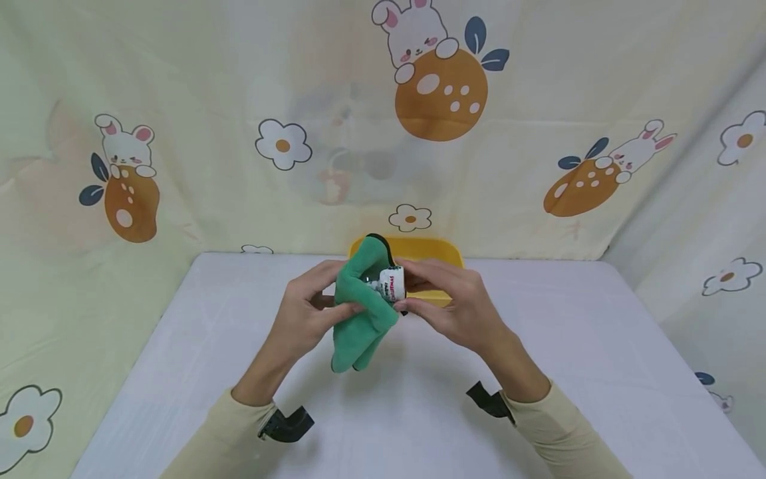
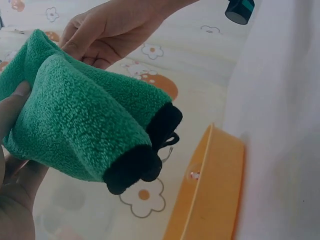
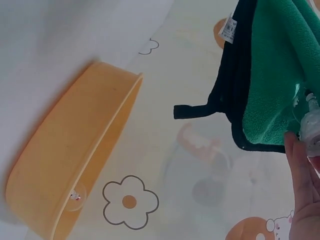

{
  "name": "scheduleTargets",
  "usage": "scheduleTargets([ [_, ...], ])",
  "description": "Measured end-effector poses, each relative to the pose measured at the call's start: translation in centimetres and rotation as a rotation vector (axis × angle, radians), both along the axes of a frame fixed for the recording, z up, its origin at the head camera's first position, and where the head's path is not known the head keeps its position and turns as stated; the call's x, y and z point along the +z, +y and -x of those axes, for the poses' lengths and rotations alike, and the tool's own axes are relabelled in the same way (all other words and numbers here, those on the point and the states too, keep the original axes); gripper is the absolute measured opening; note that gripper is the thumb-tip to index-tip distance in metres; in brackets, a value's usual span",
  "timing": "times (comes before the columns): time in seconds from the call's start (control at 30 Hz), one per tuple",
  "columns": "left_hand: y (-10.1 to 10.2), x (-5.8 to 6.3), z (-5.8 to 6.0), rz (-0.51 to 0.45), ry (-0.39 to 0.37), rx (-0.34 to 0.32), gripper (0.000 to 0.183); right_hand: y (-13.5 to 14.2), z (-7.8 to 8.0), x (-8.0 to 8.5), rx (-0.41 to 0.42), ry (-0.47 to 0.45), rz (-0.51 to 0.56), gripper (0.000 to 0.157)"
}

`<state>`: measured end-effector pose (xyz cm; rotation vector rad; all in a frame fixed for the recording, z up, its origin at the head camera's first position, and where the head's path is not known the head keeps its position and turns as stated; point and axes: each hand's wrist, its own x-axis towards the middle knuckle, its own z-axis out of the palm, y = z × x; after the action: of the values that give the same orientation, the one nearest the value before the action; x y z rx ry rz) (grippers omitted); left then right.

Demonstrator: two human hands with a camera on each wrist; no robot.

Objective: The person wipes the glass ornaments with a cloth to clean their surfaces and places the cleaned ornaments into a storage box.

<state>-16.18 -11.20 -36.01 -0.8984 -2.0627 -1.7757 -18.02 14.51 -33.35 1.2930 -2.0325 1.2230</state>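
My left hand (image 1: 308, 309) grips a green towel (image 1: 362, 332) with black edging, thumb on the near side and fingers behind. The towel is folded around a small Christmas ornament (image 1: 391, 284), which has a white end with red and dark lettering and a clear part. My right hand (image 1: 451, 296) pinches the white end between thumb and fingers, at the towel's right side. In the right wrist view the clear part of the ornament (image 3: 311, 125) lies against the towel (image 3: 272, 85). The left wrist view shows only the towel (image 2: 85, 115), which hides the ornament.
Behind the hands, a yellow bin (image 1: 439, 247) stands at the table's far edge. A clear round thing (image 3: 76, 196) with a red and white bit shows at its rim. A printed curtain (image 1: 209, 166) hangs behind the white table (image 1: 383, 426). Black straps (image 1: 287, 424) hang at the sleeves.
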Motion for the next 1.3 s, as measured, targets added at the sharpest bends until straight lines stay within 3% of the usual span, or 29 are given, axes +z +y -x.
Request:
scheduleTargets([
  [0.23,0.13,-0.25,-0.07,0.072,0.117,0.056,0.055,0.08,-0.03,0.14,-0.021,-0.087,-0.032,0.059],
  [0.47,-0.12,-0.47,0.5,0.172,0.413,0.105,0.052,0.09,-0.24,-0.06,-0.07,-0.192,-0.078,0.05],
  [0.57,-0.19,-0.52,0.72,0.181,0.45,0.104,0.051,0.13,-0.26,0.04,-0.061,-0.222,-0.095,0.05],
  [0.77,-0.2,-0.92,0.55,0.117,0.285,0.047,0.06,0.05,-0.36,0.0,-0.034,-0.248,-0.103,0.051],
  [1.03,-0.35,-0.43,0.42,-0.004,0.06,-0.042,0.054,-0.18,-0.41,-0.33,0.0,-0.17,-0.067,0.06],
  [1.3,-0.51,-0.26,0.17,-0.027,-0.049,-0.034,0.052,-0.41,-0.51,-0.54,-0.001,-0.053,-0.086,0.066],
])
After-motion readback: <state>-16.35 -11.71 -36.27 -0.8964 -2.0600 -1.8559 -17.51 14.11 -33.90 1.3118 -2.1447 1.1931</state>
